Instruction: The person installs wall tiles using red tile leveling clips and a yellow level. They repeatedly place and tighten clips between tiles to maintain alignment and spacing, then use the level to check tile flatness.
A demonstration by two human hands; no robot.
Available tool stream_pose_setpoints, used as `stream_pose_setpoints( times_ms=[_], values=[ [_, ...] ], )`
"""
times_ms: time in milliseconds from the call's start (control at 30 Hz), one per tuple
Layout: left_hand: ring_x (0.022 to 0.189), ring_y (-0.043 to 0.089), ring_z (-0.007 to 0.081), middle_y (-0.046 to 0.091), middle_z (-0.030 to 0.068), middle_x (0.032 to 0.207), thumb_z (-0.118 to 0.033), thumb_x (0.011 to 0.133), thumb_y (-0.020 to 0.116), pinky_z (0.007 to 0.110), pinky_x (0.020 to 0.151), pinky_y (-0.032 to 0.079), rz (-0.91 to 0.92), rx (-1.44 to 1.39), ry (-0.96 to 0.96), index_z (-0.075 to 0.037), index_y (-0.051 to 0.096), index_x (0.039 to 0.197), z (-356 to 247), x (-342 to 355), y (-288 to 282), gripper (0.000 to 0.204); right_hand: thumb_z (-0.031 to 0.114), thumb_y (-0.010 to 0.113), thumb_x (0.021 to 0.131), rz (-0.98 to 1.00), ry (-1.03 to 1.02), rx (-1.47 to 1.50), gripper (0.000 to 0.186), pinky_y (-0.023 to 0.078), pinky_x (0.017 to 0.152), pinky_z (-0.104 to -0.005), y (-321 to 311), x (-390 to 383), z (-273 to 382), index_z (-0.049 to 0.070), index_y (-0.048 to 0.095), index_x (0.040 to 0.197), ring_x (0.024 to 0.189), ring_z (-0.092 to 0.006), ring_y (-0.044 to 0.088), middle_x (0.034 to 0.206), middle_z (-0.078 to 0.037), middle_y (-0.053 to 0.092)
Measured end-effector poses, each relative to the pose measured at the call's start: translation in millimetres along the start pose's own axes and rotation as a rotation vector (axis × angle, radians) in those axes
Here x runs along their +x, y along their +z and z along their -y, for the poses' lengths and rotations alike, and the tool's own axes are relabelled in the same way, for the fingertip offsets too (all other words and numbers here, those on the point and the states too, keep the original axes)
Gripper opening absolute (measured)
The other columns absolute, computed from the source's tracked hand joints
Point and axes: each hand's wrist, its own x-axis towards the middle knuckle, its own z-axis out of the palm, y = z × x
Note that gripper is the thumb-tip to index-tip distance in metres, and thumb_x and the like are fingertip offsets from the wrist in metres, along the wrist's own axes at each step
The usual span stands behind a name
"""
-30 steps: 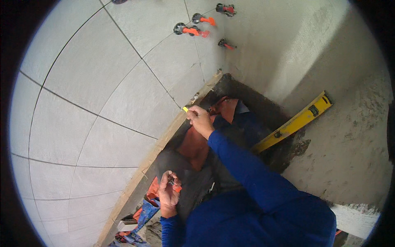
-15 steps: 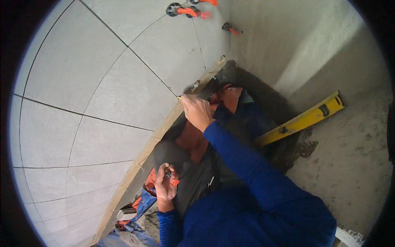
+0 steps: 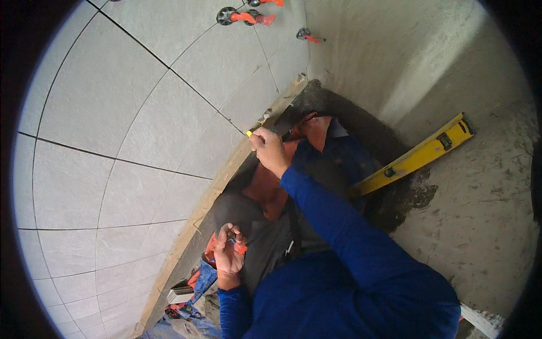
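Note:
My right hand (image 3: 269,150) is at the bottom edge of the grey wall tiles (image 3: 164,118), its thumb and fingers pinching a small yellow piece (image 3: 249,133). That piece sits by the end of a dark joint between two tiles, just above a wooden batten (image 3: 217,195); whether it touches the tile is too small to tell. Lower down, near my knee, my left hand (image 3: 228,257) is held palm up with curled fingers. A small orange-red piece (image 3: 241,248) shows in its palm; its exact kind is unclear.
A yellow spirit level (image 3: 420,158) leans at the right by a rough cement surface (image 3: 474,220). Suction cups with orange-red handles (image 3: 243,17) are on the upper tiles, another (image 3: 309,36) near the corner. Blue sheeting (image 3: 202,279) and stacked thin pieces (image 3: 179,295) lie below the batten.
My right fingers have drawn slightly back from the tile joint, and more of the yellow piece shows. My left hand keeps its pose. The whole view has shifted a little.

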Motion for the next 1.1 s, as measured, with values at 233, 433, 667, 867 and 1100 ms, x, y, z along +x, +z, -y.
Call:
stream_pose_setpoints(
  times_ms=[233,433,667,867,1100],
  values=[
    [0.084,0.059,0.0171,0.063,0.0092,0.104,-0.028,0.099,0.067,0.027,0.072,0.05,-0.003,-0.008,-0.006,-0.003,0.061,0.121,0.1,0.3,-0.4,0.034,0.014,0.065,0.097,-0.227,-0.509,-0.245,0.013,0.054,0.068,-0.0434,3.3,-2.9,46.9,0.004,0.068,0.105,0.08,-0.038,0.07,0.09,-0.017,0.071],
    [0.084,0.059,0.0176,0.063,0.0097,0.104,-0.029,0.099,0.067,0.028,0.072,0.051,-0.035,-0.035,-0.046,-0.003,0.061,0.121,-2.0,0.8,0.4,0.035,0.016,0.064,0.097,-0.129,-0.632,-0.403,0.014,0.054,0.068,-0.0462,-2.1,10.9,69.6,0.007,0.068,0.107,0.083,-0.0379,0.069,0.096,-0.015,0.071],
    [0.084,0.06,0.0182,0.063,0.01,0.105,-0.03,0.098,0.068,0.028,0.072,0.051,-0.03,-0.009,-0.027,-0.003,0.061,0.121,-3.0,1.1,2.3,0.036,0.016,0.063,0.096,-0.074,-0.463,-0.575,0.01,0.054,0.066,-0.0477,-11.8,-5.7,65.5,0.007,0.065,0.101,0.078,-0.0367,0.068,0.087,-0.014,0.069],
    [0.085,0.059,0.0182,0.063,0.0097,0.105,-0.03,0.098,0.068,0.028,0.074,0.051,-0.034,-0.03,-0.042,-0.004,0.061,0.121,-3.2,1.0,1.7,0.036,0.015,0.066,0.094,-0.212,-0.738,-0.441,0.01,0.053,0.064,-0.048,-1.2,19.4,103.5,0.007,0.061,0.093,0.074,-0.0363,0.067,0.082,-0.013,0.066],
    [0.086,0.059,0.0181,0.064,0.0094,0.104,-0.028,0.098,0.068,0.028,0.074,0.05,-0.032,-0.064,-0.045,-0.004,0.062,0.121,-2.6,0.9,2.9,0.034,0.014,0.066,0.093,-0.159,-0.702,-0.468,0.009,0.053,0.063,-0.0479,2.6,11.8,90.4,0.007,0.06,0.093,0.073,-0.0363,0.066,0.082,-0.013,0.066]
  ],
)
